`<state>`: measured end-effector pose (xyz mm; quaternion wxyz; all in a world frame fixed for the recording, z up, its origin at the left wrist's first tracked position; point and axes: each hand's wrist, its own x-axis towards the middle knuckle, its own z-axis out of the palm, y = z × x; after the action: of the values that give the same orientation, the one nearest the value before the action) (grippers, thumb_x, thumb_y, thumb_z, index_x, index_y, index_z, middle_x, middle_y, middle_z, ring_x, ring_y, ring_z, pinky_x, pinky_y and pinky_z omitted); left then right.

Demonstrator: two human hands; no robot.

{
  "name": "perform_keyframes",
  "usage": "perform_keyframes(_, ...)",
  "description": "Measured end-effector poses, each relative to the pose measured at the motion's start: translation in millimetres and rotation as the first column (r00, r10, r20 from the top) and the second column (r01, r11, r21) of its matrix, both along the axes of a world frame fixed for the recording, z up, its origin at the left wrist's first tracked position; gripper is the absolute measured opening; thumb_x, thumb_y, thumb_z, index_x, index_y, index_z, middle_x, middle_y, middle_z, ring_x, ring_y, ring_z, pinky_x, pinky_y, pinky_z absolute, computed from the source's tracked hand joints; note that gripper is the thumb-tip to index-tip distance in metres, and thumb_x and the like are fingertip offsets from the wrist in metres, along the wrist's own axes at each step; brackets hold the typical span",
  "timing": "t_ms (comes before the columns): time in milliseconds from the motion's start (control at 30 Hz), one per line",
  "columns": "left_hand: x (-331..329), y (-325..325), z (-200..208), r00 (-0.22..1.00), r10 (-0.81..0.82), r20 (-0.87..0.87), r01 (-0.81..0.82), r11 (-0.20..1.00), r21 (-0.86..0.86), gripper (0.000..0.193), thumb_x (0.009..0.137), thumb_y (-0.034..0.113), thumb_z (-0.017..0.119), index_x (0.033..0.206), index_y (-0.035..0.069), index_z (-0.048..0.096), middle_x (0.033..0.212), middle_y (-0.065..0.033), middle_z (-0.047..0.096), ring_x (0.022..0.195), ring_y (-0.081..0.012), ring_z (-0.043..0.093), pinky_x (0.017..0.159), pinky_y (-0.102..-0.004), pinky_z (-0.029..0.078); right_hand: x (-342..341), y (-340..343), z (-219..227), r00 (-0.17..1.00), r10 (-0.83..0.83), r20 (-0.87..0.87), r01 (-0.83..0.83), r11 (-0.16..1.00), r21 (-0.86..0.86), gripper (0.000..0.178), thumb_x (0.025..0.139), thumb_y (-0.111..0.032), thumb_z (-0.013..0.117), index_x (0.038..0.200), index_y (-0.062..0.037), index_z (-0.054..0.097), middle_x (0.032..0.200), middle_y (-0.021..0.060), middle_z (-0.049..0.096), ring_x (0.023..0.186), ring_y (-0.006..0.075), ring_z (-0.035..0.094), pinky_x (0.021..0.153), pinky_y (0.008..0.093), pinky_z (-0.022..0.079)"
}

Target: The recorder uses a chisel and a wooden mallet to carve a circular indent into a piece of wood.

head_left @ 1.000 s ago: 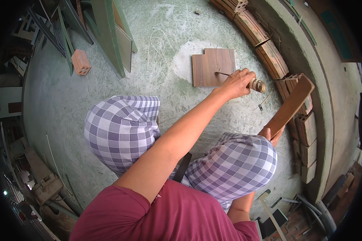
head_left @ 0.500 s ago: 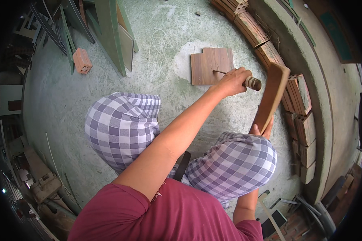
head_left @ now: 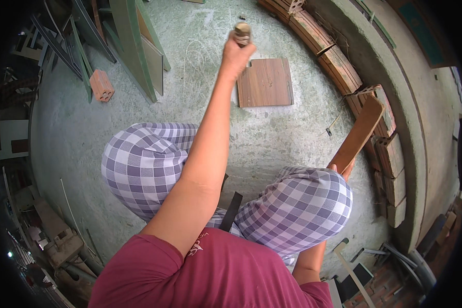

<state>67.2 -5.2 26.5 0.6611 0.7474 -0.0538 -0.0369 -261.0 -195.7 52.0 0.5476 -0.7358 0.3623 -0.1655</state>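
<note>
My left hand (head_left: 236,55) is closed around a tool with a round, banded handle (head_left: 242,34), held out over the floor at the upper middle. The tool's working end is hidden by the hand. Beside that wrist a square brown wood-grain board (head_left: 267,83) lies flat on the floor. At the right, beyond my knee, my right hand (head_left: 347,170) grips the lower end of a long flat wooden piece (head_left: 360,131), which slants up and to the right. The knee hides most of that hand.
A row of hollow bricks (head_left: 328,54) runs along a low concrete ledge (head_left: 390,87) at the right. Green-edged panels (head_left: 138,51) lean at the upper left, beside a single hollow brick (head_left: 101,85). Metal parts (head_left: 403,259) lie at the lower right.
My left hand has swung up and left, carrying the tool off the board. The wooden piece in my right hand has tipped further right. A small dark scrap on the floor is now uncovered.
</note>
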Motion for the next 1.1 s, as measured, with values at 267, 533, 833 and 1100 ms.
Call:
perform_keyframes(267, -1.0, 21.4, -37.0, 0.985, 0.038, -0.17, 0.005, 0.97, 0.243, 0.037, 0.067, 0.014, 0.064, 0.1, 0.002, 0.054, 0.087, -0.0087, 0.061, 0.078, -0.0188, 0.058, 0.072, -0.0322, 0.047, -1.9, -9.2, -10.5, 0.998, -0.057, -0.029, 0.059, 0.997, 0.043, 0.075, 0.082, -0.025, 0.063, 0.145, -0.012, 0.024, 0.127, 0.0175, 0.046, 0.112, 0.0265, 0.049, 0.094, 0.036, 0.039)
perform_keyframes(533, -31.7, -8.9, -45.6, 0.935, -0.093, -0.343, 0.111, 0.993, 0.035, 0.034, 0.069, 0.013, 0.062, 0.1, 0.002, 0.052, 0.088, -0.0082, 0.059, 0.078, -0.0181, 0.06, 0.071, -0.0335, 0.049, -6.3, -2.7, -5.5, 0.993, -0.1, -0.064, 0.104, 0.992, 0.066, 0.076, 0.082, -0.027, 0.064, 0.145, -0.0117, 0.024, 0.128, 0.0175, 0.046, 0.113, 0.0267, 0.049, 0.095, 0.036, 0.039)
perform_keyframes(833, -49.9, -66.9, -5.8, 0.932, -0.296, -0.21, 0.287, 0.955, -0.074, 0.031, 0.075, 0.02, 0.067, 0.099, 0.006, 0.052, 0.087, -0.0053, 0.059, 0.085, -0.0164, 0.061, 0.074, -0.0326, 0.049, -34.3, -19.7, -49.6, 0.99, -0.138, 0.001, 0.138, 0.987, -0.078, 0.079, 0.081, -0.031, 0.066, 0.144, -0.0096, 0.025, 0.128, 0.0168, 0.045, 0.112, 0.0265, 0.049, 0.094, 0.0362, 0.038)
perform_keyframes(1100, -61.7, -130.0, 2.6, 0.903, -0.414, 0.115, 0.401, 0.909, 0.115, 0.043, 0.073, 0.024, 0.068, 0.107, 0.004, 0.05, 0.097, -0.0144, 0.062, 0.092, -0.0286, 0.06, 0.085, -0.0375, 0.046, -30.8, -14.0, -26.3, 0.972, -0.227, -0.056, 0.227, 0.974, -0.013, 0.081, 0.08, -0.034, 0.068, 0.144, -0.0082, 0.025, 0.127, 0.0162, 0.046, 0.112, 0.0249, 0.047, 0.095, 0.0354, 0.037)
